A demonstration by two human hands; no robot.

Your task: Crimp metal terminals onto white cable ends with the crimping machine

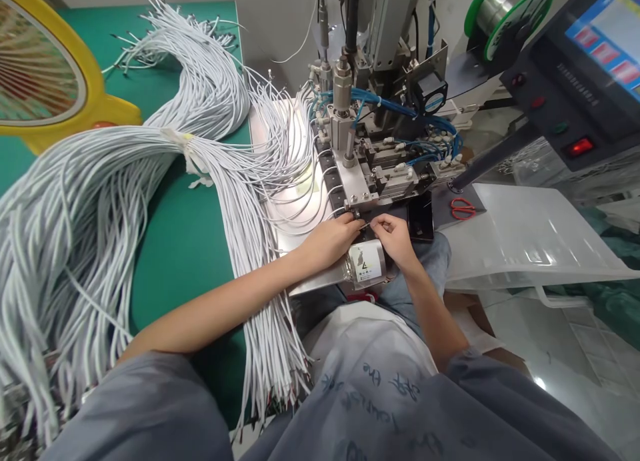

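Observation:
My left hand (336, 239) is at the front edge of the machine (350, 171), its fingers pinched on a white cable whose tip pokes out toward the right. Facing it, my right hand (393, 235) has thumb and forefinger pressed together close to that tip; what they hold, if anything, is too small to make out. Several white cables (313, 211) curve into the machine's dark block just beyond my left hand. A small clear packet with a white label (367, 262) lies below my hands, near my lap.
A large tied bundle of white cables (240, 227) covers much of the green mat (170, 247) on the left. A yellow fan (95, 107) stands at far left. To the right are red-handled scissors (463, 209), a black tray (421, 219), a solder wire spool (507, 14) and a control panel (575, 81).

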